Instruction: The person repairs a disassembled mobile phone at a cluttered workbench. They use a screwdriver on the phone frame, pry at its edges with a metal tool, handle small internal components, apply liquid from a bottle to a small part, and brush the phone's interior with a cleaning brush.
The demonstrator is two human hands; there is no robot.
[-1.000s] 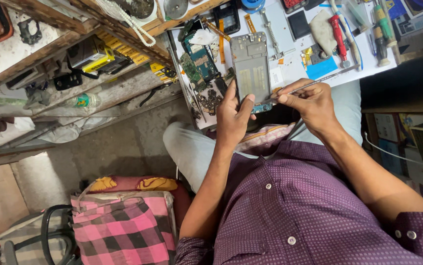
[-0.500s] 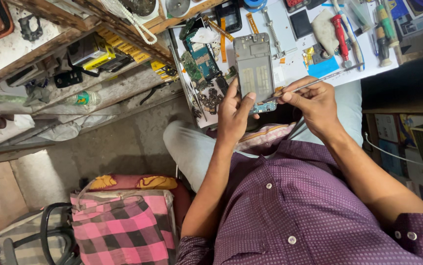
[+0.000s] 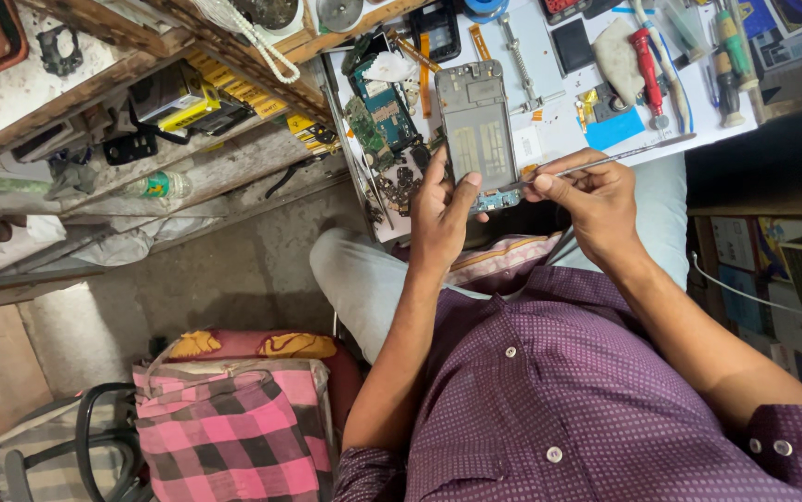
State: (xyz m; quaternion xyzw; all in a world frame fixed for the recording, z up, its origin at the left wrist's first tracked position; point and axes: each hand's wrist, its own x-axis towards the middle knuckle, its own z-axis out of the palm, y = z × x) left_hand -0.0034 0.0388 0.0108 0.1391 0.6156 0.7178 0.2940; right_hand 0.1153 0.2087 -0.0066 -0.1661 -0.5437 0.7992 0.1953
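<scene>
Phone frame point(image 3: 477, 130) has shifted slightly toward the left hand point(image 3: 440, 212).
Left grip holds it; right hand point(image 3: 587, 197) pinches a thin tool point(image 3: 605, 160), tip apparently at its lower edge.

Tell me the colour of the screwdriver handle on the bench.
Red, on the screwdriver, seen in the head view.

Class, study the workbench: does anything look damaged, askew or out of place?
The phone frame in the left hand lies opened, its insides bare. Loose circuit boards sit scattered beside it. The right hand holds a thin metal tool at its lower edge.

A red-handled screwdriver point(image 3: 647, 65) and green circuit boards point(image 3: 377, 112) lie on the bench.
</scene>
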